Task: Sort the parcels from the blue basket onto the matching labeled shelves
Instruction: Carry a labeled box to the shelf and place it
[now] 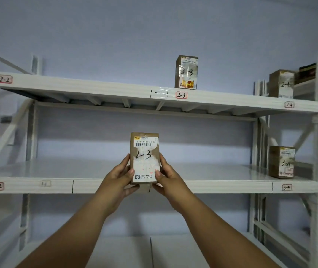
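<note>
Both hands hold a small brown cardboard parcel (144, 158) upright in front of the middle shelf (38, 185): the left hand (118, 176) grips its left edge, the right hand (168, 177) its right. Its torn white label reads "2-3" in black marker above a barcode. On the white metal upper shelf (96, 89), tagged "2-2", "2-3" (181, 95) and "2-4", another box (186, 72) marked "2-3" stands above its tag.

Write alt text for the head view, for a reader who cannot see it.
Both hands, left hand and right hand, hold up a brown parcel marked 2-3 before white shelving. Above, another parcel stands on the upper shelf over its 2-3 label; more parcels stand at right.
</note>
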Demonstrator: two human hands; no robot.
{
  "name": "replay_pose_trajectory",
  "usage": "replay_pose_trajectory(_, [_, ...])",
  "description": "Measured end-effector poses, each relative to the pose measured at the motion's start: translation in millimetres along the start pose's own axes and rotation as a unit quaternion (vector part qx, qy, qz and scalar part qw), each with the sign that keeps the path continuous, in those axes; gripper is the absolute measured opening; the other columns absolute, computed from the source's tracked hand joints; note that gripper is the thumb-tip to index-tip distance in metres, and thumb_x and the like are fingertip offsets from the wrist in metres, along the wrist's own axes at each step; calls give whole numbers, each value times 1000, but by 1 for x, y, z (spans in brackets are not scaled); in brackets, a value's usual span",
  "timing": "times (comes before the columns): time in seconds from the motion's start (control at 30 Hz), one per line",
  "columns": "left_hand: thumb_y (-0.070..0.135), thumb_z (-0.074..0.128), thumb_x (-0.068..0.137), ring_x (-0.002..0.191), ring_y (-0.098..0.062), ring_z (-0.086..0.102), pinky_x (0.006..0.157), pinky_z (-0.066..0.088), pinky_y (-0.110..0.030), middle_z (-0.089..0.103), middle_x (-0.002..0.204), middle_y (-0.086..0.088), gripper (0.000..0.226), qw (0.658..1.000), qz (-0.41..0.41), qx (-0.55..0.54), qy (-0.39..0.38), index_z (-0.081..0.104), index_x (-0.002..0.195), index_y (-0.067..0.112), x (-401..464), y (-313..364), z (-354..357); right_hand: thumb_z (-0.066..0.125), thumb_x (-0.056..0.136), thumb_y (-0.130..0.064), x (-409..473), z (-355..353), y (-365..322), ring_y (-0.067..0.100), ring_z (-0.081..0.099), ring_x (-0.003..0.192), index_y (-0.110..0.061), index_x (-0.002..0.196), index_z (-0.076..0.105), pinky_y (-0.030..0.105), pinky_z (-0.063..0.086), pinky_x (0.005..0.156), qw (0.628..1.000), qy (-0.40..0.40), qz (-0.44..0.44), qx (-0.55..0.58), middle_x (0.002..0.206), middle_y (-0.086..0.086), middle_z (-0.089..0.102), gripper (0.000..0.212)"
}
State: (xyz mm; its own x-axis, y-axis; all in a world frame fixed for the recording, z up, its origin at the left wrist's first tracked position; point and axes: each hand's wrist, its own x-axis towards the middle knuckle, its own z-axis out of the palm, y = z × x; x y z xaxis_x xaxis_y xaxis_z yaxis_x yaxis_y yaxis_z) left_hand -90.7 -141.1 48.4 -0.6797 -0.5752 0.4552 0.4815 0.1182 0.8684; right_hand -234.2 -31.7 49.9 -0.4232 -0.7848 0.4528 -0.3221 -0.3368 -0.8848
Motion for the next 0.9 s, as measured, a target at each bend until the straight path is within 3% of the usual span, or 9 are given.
replay_pose_trajectory(0.17, [13,49,101,112,-18,66,96,52,-41,69,122,8,51,999,26,41,-21,42,141,43,34,15,19,43,104,-19,21,-26,-16,8,57,123,-51,146,29,31,47,103,999,18,-33,-1,136,-15,58,55])
replay_pose_trajectory(0.3, [12,54,98,116,-19,63,95,53,-40,64,130,11,57,995,55,68,-49,40,143,45,79,41,25,47,102,-14,55,-38,-44,16,58,121,-37,147,36,39,48,104,995,64,-69,28,133,-5,61,51])
replay_pose_trajectory(0.4, [8,52,98,117,-19,63,96,52,-39,65,128,12,59,990,111,60,-58,39,144,42,121,70,34,50,101,-12,87,-44,-80,13,62,112,-29,128,49,31,52,93,986,109,-119,50,127,-1,64,31])
replay_pose_trajectory(0.47, [5,49,99,115,-19,64,95,52,-38,66,126,9,57,985,154,40,-69,40,143,40,150,96,46,51,100,-15,113,-49,-107,9,64,105,-27,117,52,28,54,88,976,137,-163,38,120,-4,66,21])
replay_pose_trajectory(0.57, [7,46,101,105,-13,68,85,57,-31,68,124,7,53,976,202,34,-74,41,141,42,180,134,66,53,99,-24,150,-58,-148,10,64,105,-24,125,55,37,54,94,954,191,-228,-35,120,-4,65,26])
replay_pose_trajectory(0.67, [18,48,102,108,-12,66,90,56,-35,67,123,10,52,966,230,117,-34,36,144,46,208,166,78,48,98,-30,177,-64,-183,15,60,110,-29,133,55,40,52,95,924,235,-263,-149,125,-3,62,35])
replay_pose_trajectory(0.73, [24,46,102,113,-14,61,94,51,-34,63,128,11,50,934,263,240,11,35,144,48,223,182,85,45,99,-26,192,-66,-200,16,59,106,-26,135,55,37,52,89,915,241,-262,-189,124,-2,63,37])
replay_pose_trajectory(0.8, [23,42,102,118,-16,57,92,45,-29,60,132,8,46,894,287,338,59,36,145,40,236,193,92,44,99,-24,208,-68,-212,18,61,106,-23,135,55,39,53,90,911,252,-249,-212,123,-2,64,37])
replay_pose_trajectory(0.9, [22,44,101,119,-23,57,99,48,-37,60,133,1,42,874,270,383,128,42,142,28,257,199,99,44,99,-22,228,-70,-221,22,63,105,-20,130,59,36,53,90,906,258,-234,-241,121,1,66,35])
